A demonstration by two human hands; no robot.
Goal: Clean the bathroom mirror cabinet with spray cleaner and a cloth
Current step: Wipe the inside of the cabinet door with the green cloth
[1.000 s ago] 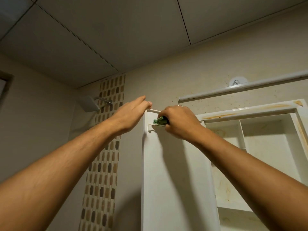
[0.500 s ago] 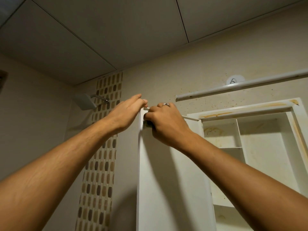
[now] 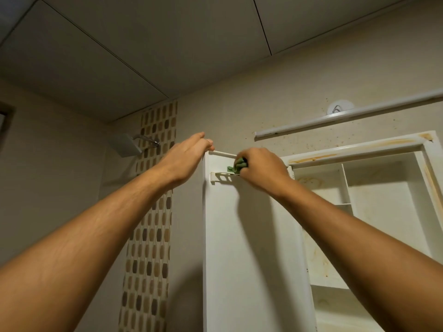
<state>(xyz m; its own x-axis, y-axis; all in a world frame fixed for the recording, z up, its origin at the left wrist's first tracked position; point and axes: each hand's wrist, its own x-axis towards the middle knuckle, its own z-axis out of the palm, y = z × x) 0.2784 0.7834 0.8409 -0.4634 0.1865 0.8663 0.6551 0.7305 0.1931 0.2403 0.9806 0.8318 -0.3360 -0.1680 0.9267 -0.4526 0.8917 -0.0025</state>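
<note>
The white cabinet door (image 3: 249,248) stands swung open toward me, its inner side facing me, with a small white rail (image 3: 219,176) near its top. My left hand (image 3: 185,155) grips the door's top left corner. My right hand (image 3: 262,170) is closed on a bunched green cloth (image 3: 236,167), pressed against the rail just under the door's top edge. The open cabinet (image 3: 374,188) to the right shows white shelves with yellowish stains. No spray bottle is in view.
A white tube lamp (image 3: 345,118) runs along the wall above the cabinet, with a round hook (image 3: 336,108) behind it. A square shower head (image 3: 124,144) juts from the mosaic tile strip (image 3: 153,212) at the left. The panelled ceiling is close overhead.
My right hand slid left to the door's top corner, hiding the cloth, then back right along the rail so the cloth shows again. My left hand kept its grip on the corner.
</note>
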